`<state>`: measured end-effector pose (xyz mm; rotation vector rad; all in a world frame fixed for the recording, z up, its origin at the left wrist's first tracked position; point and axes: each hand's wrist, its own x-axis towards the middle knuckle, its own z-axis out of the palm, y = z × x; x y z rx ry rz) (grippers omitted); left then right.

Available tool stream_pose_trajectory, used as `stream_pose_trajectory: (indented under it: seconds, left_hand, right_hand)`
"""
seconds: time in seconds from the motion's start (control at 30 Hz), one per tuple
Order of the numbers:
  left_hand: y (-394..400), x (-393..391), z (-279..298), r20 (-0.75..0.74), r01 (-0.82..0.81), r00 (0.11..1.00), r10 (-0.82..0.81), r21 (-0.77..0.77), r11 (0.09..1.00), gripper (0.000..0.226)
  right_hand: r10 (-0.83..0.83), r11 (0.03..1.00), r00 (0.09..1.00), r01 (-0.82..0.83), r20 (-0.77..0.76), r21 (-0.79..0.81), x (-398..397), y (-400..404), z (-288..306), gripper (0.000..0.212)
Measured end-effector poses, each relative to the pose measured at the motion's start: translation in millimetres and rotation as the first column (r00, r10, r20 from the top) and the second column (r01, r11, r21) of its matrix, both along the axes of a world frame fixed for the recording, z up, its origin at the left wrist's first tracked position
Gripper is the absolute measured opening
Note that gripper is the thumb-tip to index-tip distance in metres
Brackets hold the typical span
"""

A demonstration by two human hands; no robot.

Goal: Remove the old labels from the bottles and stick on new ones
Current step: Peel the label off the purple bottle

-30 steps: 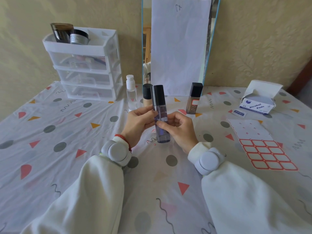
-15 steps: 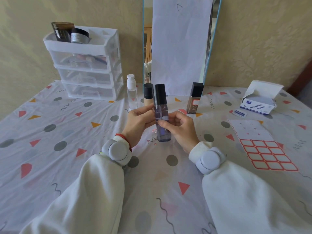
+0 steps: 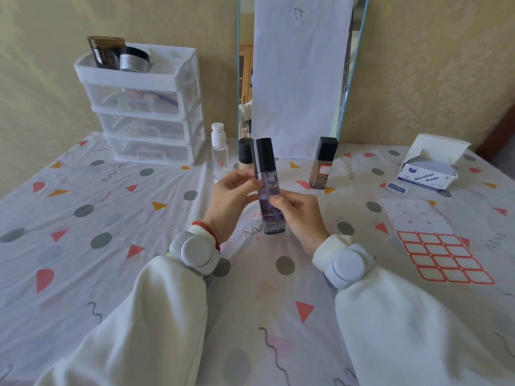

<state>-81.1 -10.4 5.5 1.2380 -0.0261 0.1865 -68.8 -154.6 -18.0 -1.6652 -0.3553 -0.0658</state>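
Purple-tinted bottle, seemingly liquid-filled, upright, pinched between left hand and right hand.

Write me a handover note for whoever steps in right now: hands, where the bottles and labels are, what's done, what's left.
Left hand: grips the purple bottle, upright above the table.
Right hand: fingers pinch at the bottle's front, where its label sits.
Label sheet: on the table to the right, upper rows already empty.
Alcohol pads box: open, far right.
Brown bottle: stands behind and carries a red-edged label.
Clear bottle and beige bottle: stand behind; labels not readable.
Left: finish the purple bottle, then check the others.
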Motion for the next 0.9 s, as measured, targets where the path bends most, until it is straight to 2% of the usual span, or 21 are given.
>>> stream_pose_trajectory:
  seconds: [0.2,0.27,0.9]
  left_hand:
    - [2.3,0.0,0.9,0.042,0.067,0.997,-0.066,-0.024,0.997,0.020]
    - [3.6,-0.1,1.3,0.055,0.073,0.996,-0.071,-0.032,0.997,0.019]
    - [2.4,2.2,-0.4,0.018,0.081,0.997,-0.081,-0.006,0.997,0.019]
  right_hand:
    - [-0.009,1.000,1.000,0.010,0.021,-0.008,0.4,-0.9,-0.3,0.023]
    - [0.008,1.000,1.000,-0.009,0.023,0.022,-1.6,-0.3,2.6,0.018]
    - [0.044,0.999,0.998,-0.045,0.053,0.019,-4.8,-0.2,4.3,0.014]
